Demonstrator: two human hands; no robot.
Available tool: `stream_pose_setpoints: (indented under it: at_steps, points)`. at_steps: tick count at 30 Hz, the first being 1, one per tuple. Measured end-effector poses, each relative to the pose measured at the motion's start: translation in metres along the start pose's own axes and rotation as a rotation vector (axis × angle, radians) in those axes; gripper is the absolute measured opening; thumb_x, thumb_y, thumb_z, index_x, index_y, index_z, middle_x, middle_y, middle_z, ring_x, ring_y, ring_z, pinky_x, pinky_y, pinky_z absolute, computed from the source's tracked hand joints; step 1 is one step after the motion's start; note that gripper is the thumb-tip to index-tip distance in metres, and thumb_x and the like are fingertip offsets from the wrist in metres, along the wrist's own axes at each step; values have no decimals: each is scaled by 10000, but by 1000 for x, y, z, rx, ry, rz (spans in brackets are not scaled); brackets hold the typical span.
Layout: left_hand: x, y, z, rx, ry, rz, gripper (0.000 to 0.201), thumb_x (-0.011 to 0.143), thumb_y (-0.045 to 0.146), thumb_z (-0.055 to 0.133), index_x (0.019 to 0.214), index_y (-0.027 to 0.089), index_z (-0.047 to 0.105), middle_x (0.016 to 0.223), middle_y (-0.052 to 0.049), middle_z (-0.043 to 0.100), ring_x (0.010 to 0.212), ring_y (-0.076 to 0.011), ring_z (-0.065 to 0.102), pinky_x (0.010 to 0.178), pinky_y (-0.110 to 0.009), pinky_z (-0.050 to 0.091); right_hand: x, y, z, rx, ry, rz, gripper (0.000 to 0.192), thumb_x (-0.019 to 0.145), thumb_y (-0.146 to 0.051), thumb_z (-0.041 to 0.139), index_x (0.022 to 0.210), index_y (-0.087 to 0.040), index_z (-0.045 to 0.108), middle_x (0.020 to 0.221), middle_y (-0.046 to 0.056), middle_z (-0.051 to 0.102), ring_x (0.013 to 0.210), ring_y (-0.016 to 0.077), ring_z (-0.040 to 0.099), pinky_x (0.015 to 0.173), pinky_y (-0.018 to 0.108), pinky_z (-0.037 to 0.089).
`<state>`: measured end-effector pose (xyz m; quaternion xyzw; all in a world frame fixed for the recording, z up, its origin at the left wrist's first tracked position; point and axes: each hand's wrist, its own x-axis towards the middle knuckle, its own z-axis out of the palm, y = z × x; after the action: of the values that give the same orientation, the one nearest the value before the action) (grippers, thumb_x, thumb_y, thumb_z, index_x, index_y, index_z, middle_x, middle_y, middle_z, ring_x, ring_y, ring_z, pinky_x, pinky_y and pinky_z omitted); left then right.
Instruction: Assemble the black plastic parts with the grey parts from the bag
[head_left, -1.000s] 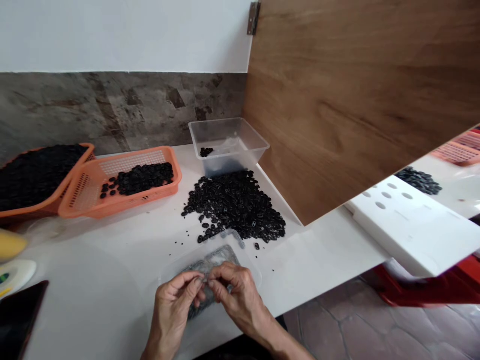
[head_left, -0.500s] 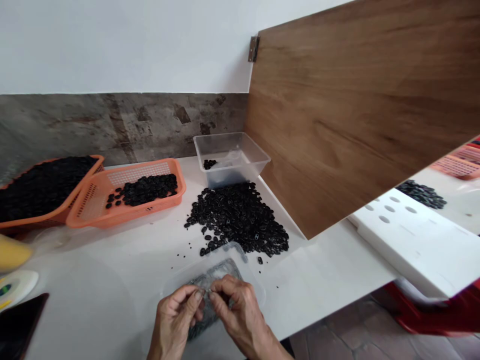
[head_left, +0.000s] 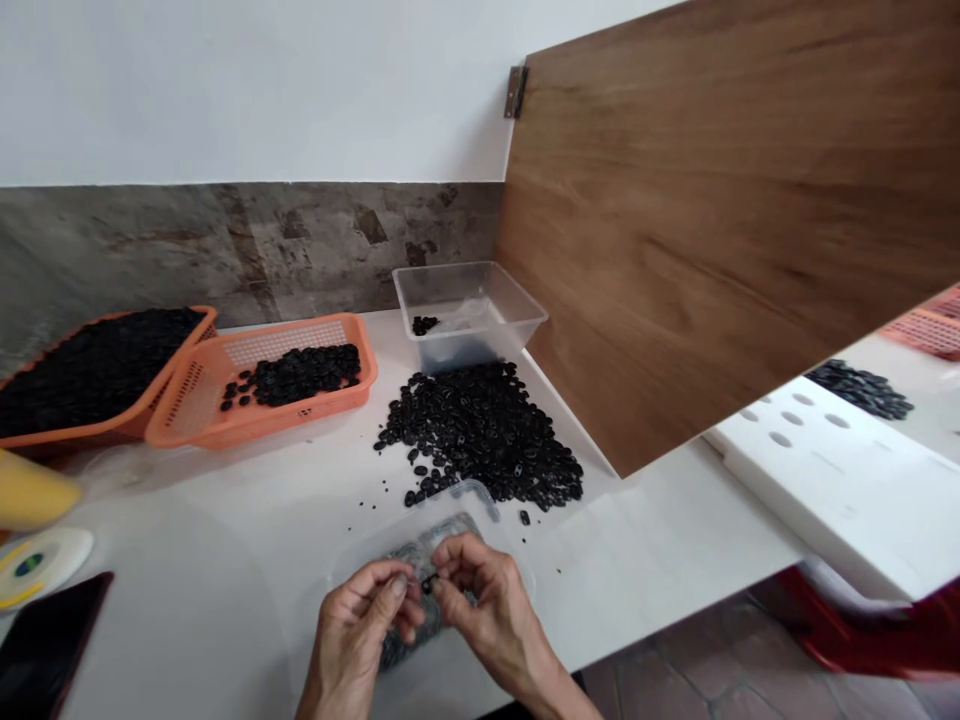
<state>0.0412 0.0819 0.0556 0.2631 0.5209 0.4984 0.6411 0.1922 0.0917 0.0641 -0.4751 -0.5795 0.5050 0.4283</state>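
Note:
My left hand [head_left: 360,630] and my right hand [head_left: 484,605] meet fingertip to fingertip low in the view, pinching one small black piece [head_left: 427,583] between them. They hover over a shallow clear plastic lid [head_left: 480,497] that holds small grey pieces [head_left: 409,555]. Just beyond lies a loose heap of black oval pieces [head_left: 480,430] on the white table [head_left: 225,560].
A clear tub [head_left: 469,310] with a few black pieces stands behind the heap. Two orange baskets [head_left: 262,415] [head_left: 112,430] of black pieces sit at left. A wooden panel [head_left: 712,220] rises at right, a white foam block [head_left: 832,480] beyond it. A phone [head_left: 45,650], tape roll [head_left: 37,565] and yellow object [head_left: 30,490] lie at far left.
The camera tilted up slightly. My hands stayed over the lid, and a small black piece now shows between my fingertips.

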Motion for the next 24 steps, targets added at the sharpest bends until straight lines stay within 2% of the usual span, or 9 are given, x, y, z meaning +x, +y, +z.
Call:
stream_pose_setpoints:
  at_steps: [2,7,11,13,16,21,24]
  points:
    - [-2,-4,2,48,11,39,347,631,442,807,746,124,731,539,-41,666,461,-107,562,473,-195,456,0,0,0,41,-17,35,108,780,-89,557,805,-145,645,637,-7,569,550,101,511,524,201,403]
    - [-6,-8,8,88,2,75,331,639,439,798,719,124,736,488,-20,634,430,-90,530,455,-179,436,0,-4,1,-80,-25,-74,130,788,-74,590,777,-144,699,656,16,623,628,123,585,604,214,446]
    - [-10,-9,8,98,49,98,340,649,462,785,723,135,728,476,-7,618,429,-87,516,449,-174,423,-3,1,7,2,9,5,89,813,-155,632,887,-141,679,644,6,621,562,112,569,565,215,450]
    - [-11,-10,7,120,76,122,337,654,463,781,715,136,727,465,-1,603,431,-80,506,444,-163,409,-6,5,11,35,-7,31,66,834,-184,623,817,-141,670,641,12,631,545,107,566,551,212,444]
    - [-12,-11,5,102,105,137,315,659,438,789,722,135,734,477,-5,613,442,-79,512,459,-164,419,-8,8,16,119,-3,62,181,874,-258,601,739,-141,629,606,18,627,534,109,569,542,215,436]
    - [-9,-2,0,-134,24,-76,302,569,351,868,743,139,741,622,-63,708,520,-131,608,485,-207,475,-6,4,17,417,0,142,300,867,-411,610,759,-139,545,596,17,585,522,105,545,524,216,427]
    - [-9,5,0,-210,31,-133,318,506,328,899,694,130,738,582,-59,692,488,-125,600,459,-200,467,-7,-2,16,444,-23,138,320,860,-420,622,752,-131,541,597,3,553,505,79,494,500,192,383]
